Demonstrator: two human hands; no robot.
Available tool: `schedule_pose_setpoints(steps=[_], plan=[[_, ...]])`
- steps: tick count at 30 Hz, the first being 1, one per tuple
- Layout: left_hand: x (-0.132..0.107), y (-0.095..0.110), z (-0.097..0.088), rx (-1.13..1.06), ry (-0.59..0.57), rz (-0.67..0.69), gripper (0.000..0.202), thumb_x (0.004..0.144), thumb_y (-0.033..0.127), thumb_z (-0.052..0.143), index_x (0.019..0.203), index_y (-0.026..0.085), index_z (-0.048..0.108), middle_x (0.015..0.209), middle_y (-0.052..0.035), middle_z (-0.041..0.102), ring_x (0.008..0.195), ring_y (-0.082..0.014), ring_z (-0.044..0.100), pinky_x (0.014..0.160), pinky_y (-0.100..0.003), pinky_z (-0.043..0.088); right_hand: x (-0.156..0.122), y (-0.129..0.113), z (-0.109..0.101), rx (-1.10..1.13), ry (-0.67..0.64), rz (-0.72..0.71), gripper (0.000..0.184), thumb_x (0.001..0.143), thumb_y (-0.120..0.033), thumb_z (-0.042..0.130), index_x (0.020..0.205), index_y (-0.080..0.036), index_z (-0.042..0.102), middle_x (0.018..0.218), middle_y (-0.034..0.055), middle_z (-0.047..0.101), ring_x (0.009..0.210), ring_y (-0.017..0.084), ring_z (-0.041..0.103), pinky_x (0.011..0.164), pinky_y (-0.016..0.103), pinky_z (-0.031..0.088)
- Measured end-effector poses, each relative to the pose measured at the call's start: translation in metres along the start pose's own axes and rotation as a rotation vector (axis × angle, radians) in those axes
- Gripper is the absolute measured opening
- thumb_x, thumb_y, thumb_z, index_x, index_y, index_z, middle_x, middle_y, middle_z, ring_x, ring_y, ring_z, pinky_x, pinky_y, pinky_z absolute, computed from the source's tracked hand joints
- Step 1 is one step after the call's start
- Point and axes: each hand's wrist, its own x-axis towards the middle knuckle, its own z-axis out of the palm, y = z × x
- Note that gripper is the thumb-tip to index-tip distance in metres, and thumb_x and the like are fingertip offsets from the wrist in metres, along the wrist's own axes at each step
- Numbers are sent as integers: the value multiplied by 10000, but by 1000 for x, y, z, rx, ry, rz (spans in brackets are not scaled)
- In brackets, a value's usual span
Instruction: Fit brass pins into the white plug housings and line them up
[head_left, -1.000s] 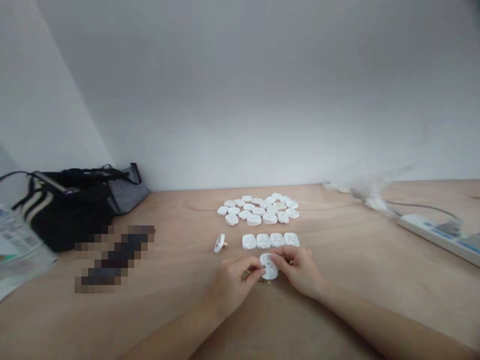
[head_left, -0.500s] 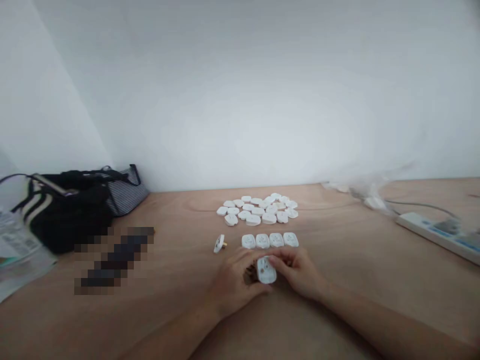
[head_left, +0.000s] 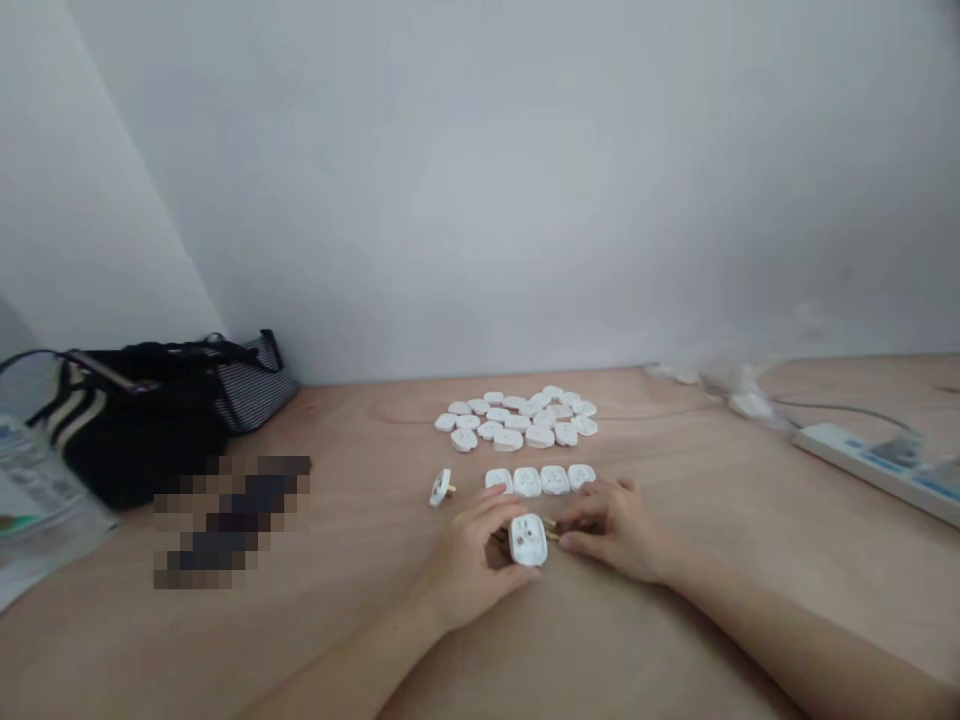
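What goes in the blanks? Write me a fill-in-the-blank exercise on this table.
The row of white plug adapters holds ____ pieces.
A lone adapter lies to the ____ of that row.
The person's left hand holds another adapter, its brass ____ showing beside the right hand.
A white power strip lies on the ____ side of the wooden table.

four; left; pins; right

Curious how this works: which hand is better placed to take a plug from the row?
Probably the right hand: it looks free, near the row of white plugs; the left hand holds a plug.
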Motion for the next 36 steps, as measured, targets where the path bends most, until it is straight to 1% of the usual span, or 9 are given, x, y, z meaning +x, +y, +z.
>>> schedule_pose_setpoints(steps=[4, 7, 12, 18, 21, 24, 26, 31, 36], plan=[[0, -1, 0, -17, -8, -11, 526, 577, 272, 804, 1066, 205, 623, 1194, -89, 610, 1213, -294, 455, 1032, -465, 334, 2, 2, 10, -24, 44, -26, 115, 787, -347, 614, 759, -279, 703, 784, -9, 698, 859, 212, 557, 823, 396, 255], [0, -2, 1, -13, -18, -21, 531, 572, 287, 808, 1062, 206, 622, 1185, -89, 614, 1214, -298, 453, 1032, -466, 334, 2, 3, 13, -67, 78, -63, 111, 800, -293, 605, 719, -249, 669, 783, -5, 690, 853, 210, 551, 808, 383, 248], [1, 0, -1, -8, -20, 0, 496, 584, 279, 803, 1040, 201, 624, 1152, -85, 630, 1183, -289, 481, 1022, -445, 349, 1, 2, 13, -104, 133, -95, 83, 814, -203, 567, 762, -222, 630, 754, -2, 663, 804, 183, 554, 824, 380, 237], [2, 4, -1, -20, -3, -3, 494, 569, 281, 813, 1021, 199, 631, 1130, -88, 635, 1145, -294, 506, 977, -432, 392, 0, 0, 8, -52, 210, -119, 119, 843, -244, 517, 774, -207, 607, 764, 21, 663, 792, 184, 558, 864, 397, 236], [1, 5, -1, -30, 13, -5, 489, 558, 264, 818, 1009, 201, 638, 1117, -85, 638, 1129, -293, 516, 968, -427, 400, -3, -6, 5, -50, 200, -212, 119, 835, -215, 508, 788, -213, 617, 737, 15, 652, 774, 176, 554, 861, 386, 246], [1, 4, 0, -44, 28, 4, 497, 555, 250, 818, 1015, 207, 635, 1104, -75, 638, 1122, -283, 519, 971, -415, 398, -6, -12, 4, -69, 179, -321, 129, 827, -187, 502, 828, -221, 626, 762, 21, 658, 799, 181, 552, 867, 386, 244], [1, 3, 0, -50, 27, 11, 489, 560, 245, 815, 1012, 209, 631, 1100, -69, 637, 1116, -276, 522, 972, -409, 398, -7, -14, 5, -98, 175, -366, 131, 825, -181, 507, 829, -223, 630, 769, 22, 660, 803, 181, 550, 877, 393, 233], [2, 2, -1, -46, 7, 27, 482, 559, 283, 821, 994, 202, 631, 1072, -67, 641, 1099, -274, 527, 969, -405, 396, -7, -17, 9, -189, 188, -413, 134, 825, -178, 518, 809, -231, 641, 708, 6, 651, 768, 169, 541, 878, 407, 217], [2, 3, -1, -17, 18, 38, 496, 551, 345, 826, 990, 209, 641, 1045, -67, 641, 1061, -274, 532, 946, -409, 399, -7, -20, 11, -199, 194, -433, 172, 864, -206, 508, 859, -275, 665, 782, -5, 687, 781, 162, 535, 874, 402, 214]])
